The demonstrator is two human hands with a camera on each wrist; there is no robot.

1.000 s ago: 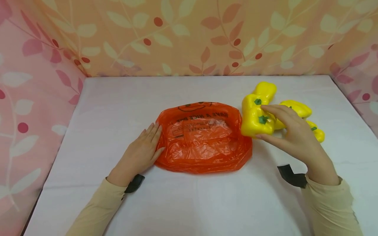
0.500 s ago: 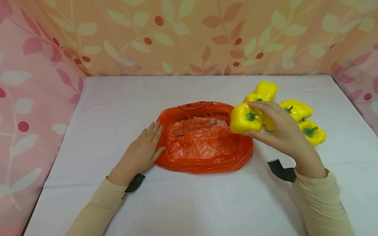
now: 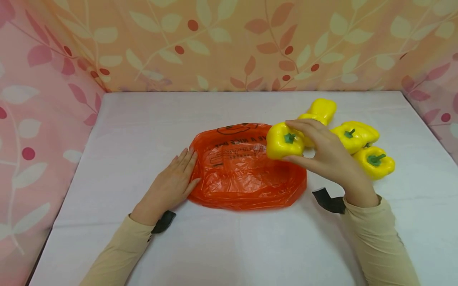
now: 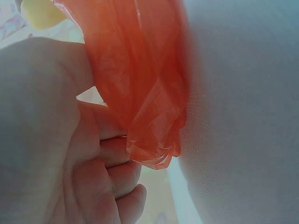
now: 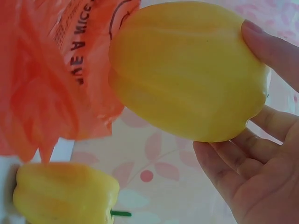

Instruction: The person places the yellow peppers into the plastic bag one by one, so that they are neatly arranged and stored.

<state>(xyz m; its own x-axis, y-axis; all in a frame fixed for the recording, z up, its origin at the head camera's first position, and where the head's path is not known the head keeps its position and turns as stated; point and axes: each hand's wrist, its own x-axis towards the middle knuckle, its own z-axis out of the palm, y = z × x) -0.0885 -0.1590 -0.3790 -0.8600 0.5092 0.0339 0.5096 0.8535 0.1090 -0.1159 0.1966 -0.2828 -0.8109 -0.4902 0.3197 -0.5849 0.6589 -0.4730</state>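
Observation:
An orange-red plastic bag (image 3: pixel 236 178) with black printing lies spread on the white table, its mouth facing up. Against its left side rests my left hand (image 3: pixel 173 178), fingers extended; the left wrist view shows the bag's folded edge (image 4: pixel 149 116) along those fingers. My right hand (image 3: pixel 322 155) holds a yellow bell pepper (image 3: pixel 284 141) between thumb and fingers, above the bag's right part. In the right wrist view this pepper (image 5: pixel 191 70) is raised, with the bag's print behind it and another yellow pepper (image 5: pixel 65 193) lower down.
Several more yellow bell peppers lie right of the bag: one at the back (image 3: pixel 323 109), one with its green stem toward me (image 3: pixel 375 163), others partly behind my right hand. A leaf-patterned curtain (image 3: pixel 229 43) borders the table (image 3: pixel 229 246) at the back and sides.
My right hand has carried the bell pepper leftward from the group of peppers to over the bag's right part. My left hand and the bag have stayed in place.

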